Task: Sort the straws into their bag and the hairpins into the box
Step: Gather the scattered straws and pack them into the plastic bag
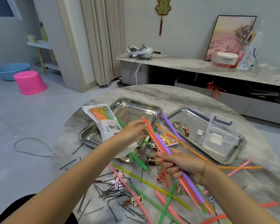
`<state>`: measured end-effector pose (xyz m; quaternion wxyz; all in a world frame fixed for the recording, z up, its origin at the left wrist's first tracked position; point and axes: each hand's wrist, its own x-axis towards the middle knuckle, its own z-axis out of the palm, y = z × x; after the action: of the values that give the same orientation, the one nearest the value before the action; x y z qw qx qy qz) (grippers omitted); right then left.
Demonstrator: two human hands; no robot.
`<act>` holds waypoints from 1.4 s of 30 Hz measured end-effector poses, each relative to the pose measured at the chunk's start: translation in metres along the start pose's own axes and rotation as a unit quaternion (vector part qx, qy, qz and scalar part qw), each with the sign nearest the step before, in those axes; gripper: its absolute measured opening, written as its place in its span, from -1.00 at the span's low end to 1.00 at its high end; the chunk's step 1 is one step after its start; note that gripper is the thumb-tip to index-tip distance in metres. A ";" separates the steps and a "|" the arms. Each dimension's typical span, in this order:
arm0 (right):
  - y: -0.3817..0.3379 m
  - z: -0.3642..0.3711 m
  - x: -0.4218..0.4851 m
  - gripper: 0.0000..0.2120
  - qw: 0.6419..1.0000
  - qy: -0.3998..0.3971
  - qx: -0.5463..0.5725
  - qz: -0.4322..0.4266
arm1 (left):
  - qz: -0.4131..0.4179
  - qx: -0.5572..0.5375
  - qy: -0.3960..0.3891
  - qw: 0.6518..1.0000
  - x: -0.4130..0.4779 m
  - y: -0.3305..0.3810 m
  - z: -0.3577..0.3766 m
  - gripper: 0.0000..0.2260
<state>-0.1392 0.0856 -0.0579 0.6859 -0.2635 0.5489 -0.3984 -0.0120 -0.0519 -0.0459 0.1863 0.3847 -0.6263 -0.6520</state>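
My right hand (pixel 178 165) grips a bundle of straws (pixel 162 143) in purple, red, pink and green, held slanted over the table's middle. My left hand (pixel 134 130) pinches the bundle's upper ends with its fingertips. The straw bag (pixel 103 122), white with orange, green and blue straws inside, lies across the left steel tray (pixel 136 105). A clear plastic box (pixel 221 135) stands in the right steel tray (pixel 194 115). Several loose straws (pixel 153 188) and a pile of black hairpins (pixel 110 189) lie on the near table.
The round marble table (pixel 168 92) also carries hair clips (pixel 134 201), a small red card box (pixel 168 139) and a purple straw (pixel 171 126) over the right tray's rim. Single hairpins (pixel 68 164) lie near the left edge. A pink stool (pixel 29 83) stands on the floor.
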 end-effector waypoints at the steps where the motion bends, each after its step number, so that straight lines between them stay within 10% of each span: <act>1: 0.000 0.000 0.001 -0.88 1.000 0.014 -0.020 -0.003 | 0.030 0.102 0.009 0.994 -0.002 0.001 -0.011 -0.71; 7: 0.001 0.014 0.003 -0.71 0.973 0.057 -0.223 -0.001 | 0.077 0.566 -0.020 0.820 -0.021 -0.011 -0.061 -0.23; 10: 0.002 0.017 0.006 -0.57 0.891 0.082 -0.444 -0.042 | 0.106 0.686 0.043 0.719 -0.032 -0.028 -0.072 -0.33; 13: 0.003 0.019 0.005 -0.65 0.813 0.087 -0.567 -0.104 | 0.112 0.668 0.089 0.730 -0.042 -0.028 -0.075 -0.53; 23: 0.007 0.018 0.009 -0.78 0.810 0.100 -0.548 -0.186 | 0.296 0.571 0.256 0.722 -0.044 -0.023 -0.078 -0.70; 42: -0.019 -0.012 -0.007 -0.79 0.813 0.189 -0.508 -0.214 | 0.272 0.623 0.225 0.698 -0.031 -0.024 -0.045 -0.81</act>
<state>-0.1565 0.0819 -0.0427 0.2344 -0.6045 0.7221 -0.2414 0.0466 -0.0560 -0.0564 0.2082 0.3611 -0.9061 0.0725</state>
